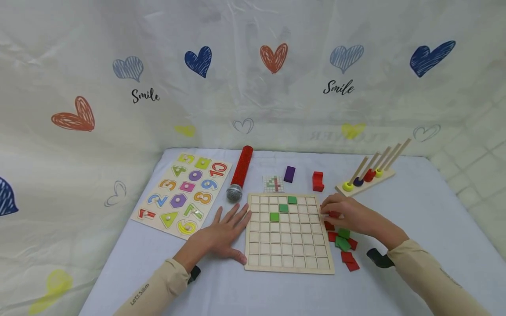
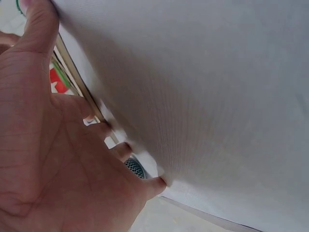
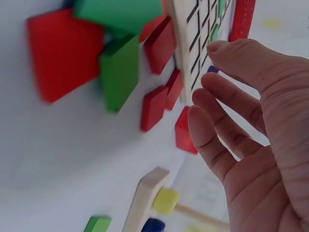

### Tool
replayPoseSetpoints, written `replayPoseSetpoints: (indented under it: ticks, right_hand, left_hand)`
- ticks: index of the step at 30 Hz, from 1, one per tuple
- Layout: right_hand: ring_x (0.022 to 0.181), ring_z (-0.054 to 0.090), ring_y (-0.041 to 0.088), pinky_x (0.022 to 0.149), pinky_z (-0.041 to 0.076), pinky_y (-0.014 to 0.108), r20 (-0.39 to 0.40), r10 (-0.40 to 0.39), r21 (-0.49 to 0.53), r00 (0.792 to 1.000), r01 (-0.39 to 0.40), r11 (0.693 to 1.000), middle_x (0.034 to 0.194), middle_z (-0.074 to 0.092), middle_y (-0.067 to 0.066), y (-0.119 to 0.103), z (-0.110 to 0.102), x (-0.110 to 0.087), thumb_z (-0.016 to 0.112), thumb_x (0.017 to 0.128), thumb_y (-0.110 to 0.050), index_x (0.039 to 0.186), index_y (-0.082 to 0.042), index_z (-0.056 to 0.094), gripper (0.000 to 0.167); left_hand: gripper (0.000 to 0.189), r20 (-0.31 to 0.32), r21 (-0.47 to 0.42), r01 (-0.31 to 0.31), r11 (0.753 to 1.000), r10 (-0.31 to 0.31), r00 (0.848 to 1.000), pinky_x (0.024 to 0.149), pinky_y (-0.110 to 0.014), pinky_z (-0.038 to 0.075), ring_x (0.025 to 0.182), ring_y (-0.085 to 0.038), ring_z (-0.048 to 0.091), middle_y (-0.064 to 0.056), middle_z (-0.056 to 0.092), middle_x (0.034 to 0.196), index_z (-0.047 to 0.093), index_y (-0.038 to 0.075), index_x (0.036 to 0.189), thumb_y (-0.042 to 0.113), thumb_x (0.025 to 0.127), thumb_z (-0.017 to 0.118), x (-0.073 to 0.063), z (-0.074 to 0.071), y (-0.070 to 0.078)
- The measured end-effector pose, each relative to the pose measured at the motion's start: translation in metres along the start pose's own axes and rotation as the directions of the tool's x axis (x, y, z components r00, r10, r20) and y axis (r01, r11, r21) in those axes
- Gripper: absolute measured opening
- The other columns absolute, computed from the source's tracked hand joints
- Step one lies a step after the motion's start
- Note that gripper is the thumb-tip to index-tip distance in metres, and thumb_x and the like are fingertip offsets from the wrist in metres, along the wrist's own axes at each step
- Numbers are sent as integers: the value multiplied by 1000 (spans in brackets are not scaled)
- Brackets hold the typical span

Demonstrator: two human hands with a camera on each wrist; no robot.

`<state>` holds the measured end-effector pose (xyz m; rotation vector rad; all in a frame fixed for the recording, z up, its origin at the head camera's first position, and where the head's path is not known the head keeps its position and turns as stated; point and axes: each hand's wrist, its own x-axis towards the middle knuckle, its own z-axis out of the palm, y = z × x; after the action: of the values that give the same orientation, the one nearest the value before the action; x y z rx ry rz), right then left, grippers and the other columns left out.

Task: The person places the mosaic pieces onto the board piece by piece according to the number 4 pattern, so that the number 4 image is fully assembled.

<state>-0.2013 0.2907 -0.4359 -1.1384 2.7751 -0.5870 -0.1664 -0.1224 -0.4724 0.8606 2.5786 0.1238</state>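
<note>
A wooden grid board lies flat on the white-covered table, with three green square tiles set in a diagonal in its upper cells. My left hand is spread beside the board, its thumb and fingertips at the left edge. Over the board's right edge hovers my right hand, fingers loosely bent. In the right wrist view its thumb and fingers stand apart with nothing between them. Loose red tiles and green tiles lie scattered below that hand, some partly hidden by it.
Left of the board lies a number-and-shape puzzle. Behind it are a red toy microphone, a small pattern card, a purple block and a red notched block. A peg stacker with coloured beads stands at back right.
</note>
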Motion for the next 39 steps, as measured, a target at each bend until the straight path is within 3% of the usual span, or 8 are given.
replayPoseSetpoints:
  ticks: [8,14,23,28,33,39]
  right_hand:
    - [99,69,23,76,66,31,-3,80,-52,997,-80,995,112,73,5,17,-12,-30,89,84,-3,106,-12,82,24]
    - [105,68,29,80,67,37,50,174,-83,984,-169,982,116,73,9,31,-26,-48,90,83,-5,109,-12,82,28]
    - [103,67,29,74,64,28,40,234,-67,971,-231,971,115,73,11,54,-28,-68,91,81,-2,108,-11,81,30]
    - [96,66,23,72,61,21,40,253,-51,967,-251,967,108,72,4,62,-21,-72,91,81,-3,105,-12,81,28]
    - [96,65,20,74,62,22,14,265,-47,964,-264,963,106,71,2,63,-18,-73,91,81,-3,106,-13,82,28]
    - [98,66,19,76,63,23,45,309,-32,950,-307,951,107,71,2,61,-20,-71,89,84,-6,112,-11,80,29]
  left_hand:
    - [130,7,2,0,1000,0,1000,134,-70,5,171,-33,-2,-3,-1,184,9,18,174,80,80,74,0,1,1]
    - [129,13,-13,-2,1000,2,1000,134,-69,4,171,-33,-1,-3,-1,184,9,18,174,79,81,74,-1,0,0]
    - [129,5,-35,-9,999,10,1000,134,-70,4,171,-33,-1,-4,0,184,9,18,174,79,81,75,-1,0,-2]
    - [129,1,-40,-17,999,17,1000,134,-71,4,171,-33,-2,-4,-1,184,9,18,174,80,81,74,-2,1,-2]
    - [129,1,-40,-24,999,24,1000,134,-71,4,171,-34,-1,-5,0,184,10,17,174,80,81,74,-2,0,-2]
    - [128,0,-38,-17,999,17,1000,134,-71,5,171,-34,-1,-5,1,184,11,17,174,79,81,75,-2,0,-2]
